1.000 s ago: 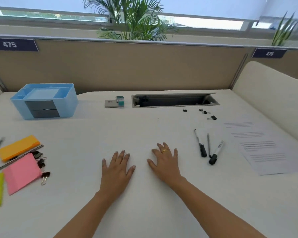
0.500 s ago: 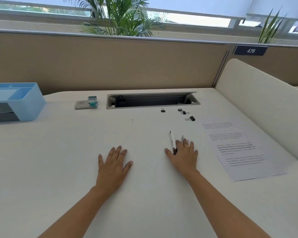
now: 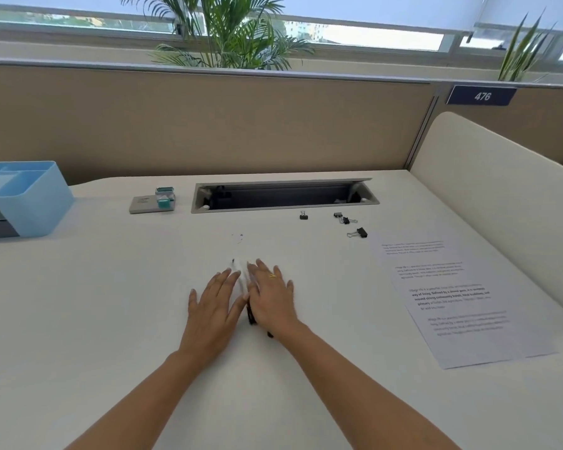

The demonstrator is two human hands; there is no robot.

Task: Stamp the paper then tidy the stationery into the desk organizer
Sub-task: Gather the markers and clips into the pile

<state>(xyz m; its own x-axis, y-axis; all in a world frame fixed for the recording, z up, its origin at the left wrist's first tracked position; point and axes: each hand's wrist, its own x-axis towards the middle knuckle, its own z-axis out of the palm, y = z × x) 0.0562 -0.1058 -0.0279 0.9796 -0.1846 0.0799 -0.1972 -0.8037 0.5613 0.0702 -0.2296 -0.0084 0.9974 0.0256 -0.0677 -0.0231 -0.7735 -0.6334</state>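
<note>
My left hand (image 3: 213, 306) lies flat on the white desk with straight fingers. Right beside it my right hand (image 3: 270, 297) lies flat on top of the pens (image 3: 250, 315). Their black caps show between the two hands and under my right wrist, and the rest is blurred or hidden. The printed paper (image 3: 462, 300) lies at the right. A teal stamp (image 3: 165, 198) stands on a grey ink pad (image 3: 142, 204) at the back. The blue desk organizer (image 3: 36, 196) sits at the far left, cut off by the frame edge.
Black binder clips (image 3: 358, 233) lie scattered between the paper and an open cable slot (image 3: 283, 196) at the back of the desk. A brown partition closes the back, and a cream side divider (image 3: 501, 206) bounds the right.
My right hand went right onto the pens and slid them left until it met my left hand. The view swung right, so the sticky notes at the left left the frame.
</note>
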